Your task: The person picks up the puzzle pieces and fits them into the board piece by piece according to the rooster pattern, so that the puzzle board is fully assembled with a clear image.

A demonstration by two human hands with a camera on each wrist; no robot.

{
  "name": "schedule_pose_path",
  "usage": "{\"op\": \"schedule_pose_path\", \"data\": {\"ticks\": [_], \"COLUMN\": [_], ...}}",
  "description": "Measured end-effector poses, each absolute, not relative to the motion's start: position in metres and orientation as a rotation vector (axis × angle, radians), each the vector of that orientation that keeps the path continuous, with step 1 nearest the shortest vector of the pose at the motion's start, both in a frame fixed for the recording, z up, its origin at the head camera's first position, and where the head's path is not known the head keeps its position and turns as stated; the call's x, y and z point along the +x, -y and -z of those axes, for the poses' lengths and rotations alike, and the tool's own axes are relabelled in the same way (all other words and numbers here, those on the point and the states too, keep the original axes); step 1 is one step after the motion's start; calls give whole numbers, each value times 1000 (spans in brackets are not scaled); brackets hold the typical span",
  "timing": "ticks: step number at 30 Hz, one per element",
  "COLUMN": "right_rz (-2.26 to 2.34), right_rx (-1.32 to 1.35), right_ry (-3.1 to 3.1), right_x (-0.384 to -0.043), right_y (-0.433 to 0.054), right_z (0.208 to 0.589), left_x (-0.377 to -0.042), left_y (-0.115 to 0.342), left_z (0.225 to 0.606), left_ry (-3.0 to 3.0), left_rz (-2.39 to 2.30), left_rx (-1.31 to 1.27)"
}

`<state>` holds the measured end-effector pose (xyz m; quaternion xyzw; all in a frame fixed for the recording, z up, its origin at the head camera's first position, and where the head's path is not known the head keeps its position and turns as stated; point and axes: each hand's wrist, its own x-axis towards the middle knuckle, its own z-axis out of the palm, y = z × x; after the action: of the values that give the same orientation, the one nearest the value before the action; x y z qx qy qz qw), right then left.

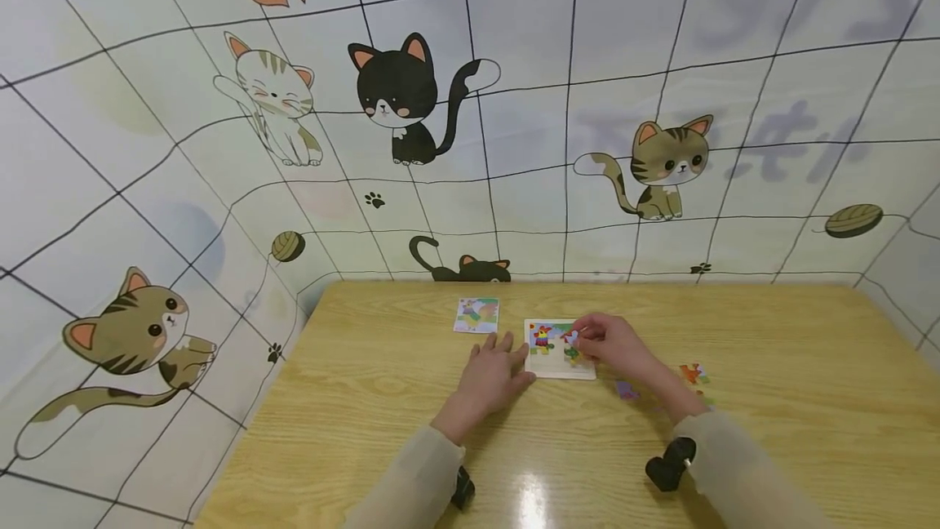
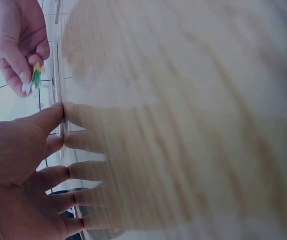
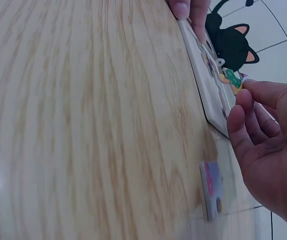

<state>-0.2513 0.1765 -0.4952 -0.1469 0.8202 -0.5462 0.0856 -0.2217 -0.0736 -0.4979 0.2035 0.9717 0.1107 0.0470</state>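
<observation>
Lowering the puzzle piece (image 3: 232, 78) squarely into its gap looks like the step in hand, and it calls for a light, level touch. The right hand (image 1: 613, 343) pinches it between thumb and fingertips, over the right part of the shallow tray (image 1: 545, 367); from the right wrist view it seems tilted, so it would be best turned flat before any pressing. Gripping only the edge, as here, should leave the tabs free to find their slots. The left hand (image 1: 494, 380) lies with its fingers spread apart on the counter (image 1: 330, 423), thumb at the tray's near left corner, a good place to brace the frame against sliding. Lining up the colours with the fitted pieces (image 1: 542, 339) on the left, and checking the picture card (image 1: 477, 315) just beyond the tray's far left corner, would likely help settle which way round it goes. If it resists, rotating beats forcing. The lilac piece (image 1: 627, 389) and orange piece (image 1: 693, 372), loose on the right, are best left clear of the sleeve.
</observation>
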Motion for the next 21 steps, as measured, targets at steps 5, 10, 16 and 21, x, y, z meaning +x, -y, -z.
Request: {"op": "schedule_pose_path", "data": {"ticks": [5, 10, 16, 21], "right_rz": [1621, 1591, 1510, 1437], "right_rx": [-413, -398, -336, -323], "right_ry": [-2484, -2521, -2616, -2684], "right_x": [-257, -260, -262, -264], "right_y": [-160, -151, -148, -144], "right_z": [498, 501, 505, 508], "left_x": [-222, -224, -225, -225], "left_y": [74, 73, 71, 72], "left_z": [498, 498, 499, 499], "left_ry": [-2970, -2971, -2964, -2958], "left_rz": [-316, -295, -287, -304], "left_rx": [628, 621, 607, 595]}}
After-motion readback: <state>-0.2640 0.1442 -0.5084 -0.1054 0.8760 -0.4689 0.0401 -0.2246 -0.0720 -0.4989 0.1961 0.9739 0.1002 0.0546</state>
